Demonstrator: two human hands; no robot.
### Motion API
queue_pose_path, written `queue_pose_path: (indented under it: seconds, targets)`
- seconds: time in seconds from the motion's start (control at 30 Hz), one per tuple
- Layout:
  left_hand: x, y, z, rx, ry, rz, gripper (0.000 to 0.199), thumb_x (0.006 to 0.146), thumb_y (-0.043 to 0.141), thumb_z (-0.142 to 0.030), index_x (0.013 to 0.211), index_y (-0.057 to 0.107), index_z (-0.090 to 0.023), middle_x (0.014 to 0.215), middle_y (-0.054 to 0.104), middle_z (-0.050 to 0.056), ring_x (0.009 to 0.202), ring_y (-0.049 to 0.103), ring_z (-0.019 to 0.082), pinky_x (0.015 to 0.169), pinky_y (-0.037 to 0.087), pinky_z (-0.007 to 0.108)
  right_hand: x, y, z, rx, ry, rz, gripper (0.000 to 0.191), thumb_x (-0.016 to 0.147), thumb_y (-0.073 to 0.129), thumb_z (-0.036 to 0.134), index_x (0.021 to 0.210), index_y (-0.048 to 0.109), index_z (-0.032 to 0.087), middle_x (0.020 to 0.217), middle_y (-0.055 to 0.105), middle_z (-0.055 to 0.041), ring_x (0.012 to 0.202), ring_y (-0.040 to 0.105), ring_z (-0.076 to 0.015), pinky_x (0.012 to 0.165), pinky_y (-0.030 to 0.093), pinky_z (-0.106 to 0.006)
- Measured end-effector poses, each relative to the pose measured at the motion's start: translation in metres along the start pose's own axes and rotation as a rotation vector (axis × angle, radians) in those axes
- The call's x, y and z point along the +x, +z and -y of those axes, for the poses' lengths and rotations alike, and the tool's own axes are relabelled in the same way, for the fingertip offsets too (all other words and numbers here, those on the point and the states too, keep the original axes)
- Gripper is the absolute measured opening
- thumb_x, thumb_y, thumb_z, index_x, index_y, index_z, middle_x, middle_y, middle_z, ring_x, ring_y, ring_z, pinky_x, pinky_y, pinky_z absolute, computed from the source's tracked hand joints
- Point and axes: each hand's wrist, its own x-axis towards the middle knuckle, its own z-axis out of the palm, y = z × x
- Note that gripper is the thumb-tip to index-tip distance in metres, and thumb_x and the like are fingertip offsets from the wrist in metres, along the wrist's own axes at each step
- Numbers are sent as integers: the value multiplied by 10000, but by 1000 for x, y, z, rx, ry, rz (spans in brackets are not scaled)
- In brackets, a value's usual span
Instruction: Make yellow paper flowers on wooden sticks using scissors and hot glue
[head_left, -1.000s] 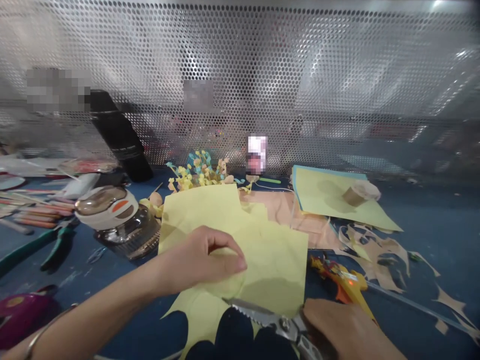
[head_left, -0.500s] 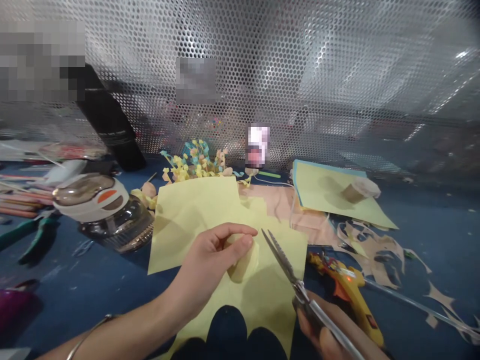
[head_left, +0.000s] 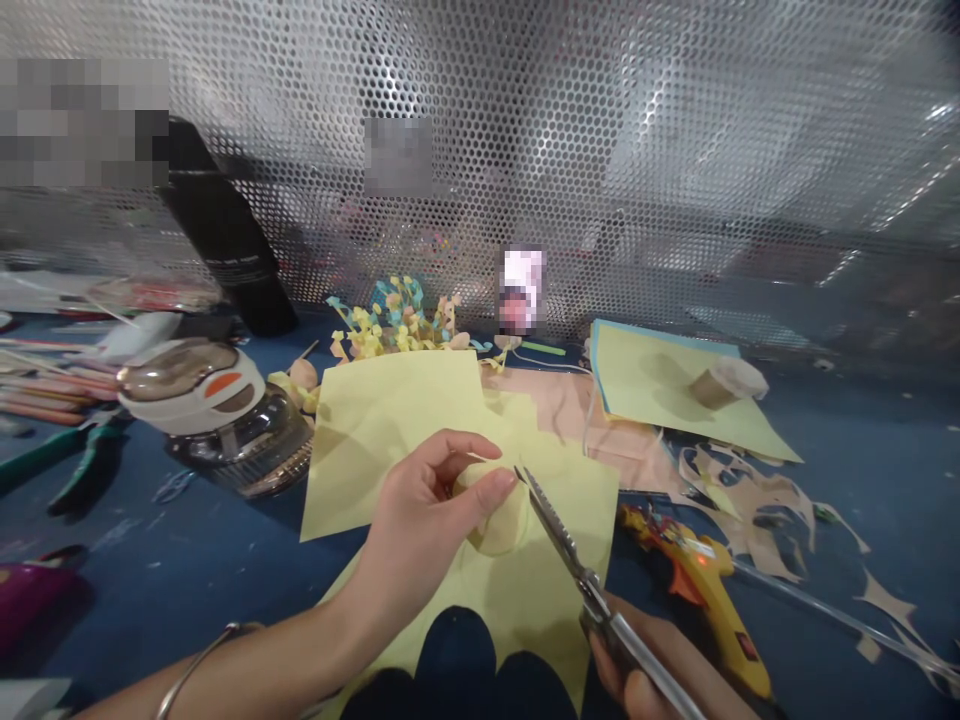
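My left hand [head_left: 431,510] pinches a small rounded piece of yellow paper [head_left: 501,530] between thumb and fingers, over larger yellow sheets. In my right hand [head_left: 645,650] is a pair of scissors [head_left: 566,545], its fingers closed around the handles. The slightly parted blade tips lie right beside the left thumb, at the edge of the paper piece. Whether they touch the paper I cannot tell. Underneath, a yellow sheet [head_left: 555,610] has rounded cut-outs along its near edge. Another yellow sheet [head_left: 390,420] lies behind the left hand.
A yellow glue gun [head_left: 712,600] and paper scraps [head_left: 757,510] lie at the right. Leftward stand a clear jar [head_left: 240,440] and green-handled pliers [head_left: 86,465]. Small paper flowers [head_left: 397,320], a blurred phone-like screen [head_left: 521,290] and a perforated metal panel [head_left: 480,150] are behind.
The scissors' tips have moved in toward my left thumb, and their blades are nearer together. My left hand has turned the paper piece slightly, showing more of its rounded face.
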Motion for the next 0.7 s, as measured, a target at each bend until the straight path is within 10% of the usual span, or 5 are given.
queue_pose_path:
  seconds: [0.7]
  targets:
    - [0,0,2,-5,-2,-8,243,737,685,-360,875,555,-209,530,455,-74,468,345,59,418,271,144,7,-3,22,96,226,187,554,689,499,755,724,567,207,510,409,24,460,375,-112,394,334,-203]
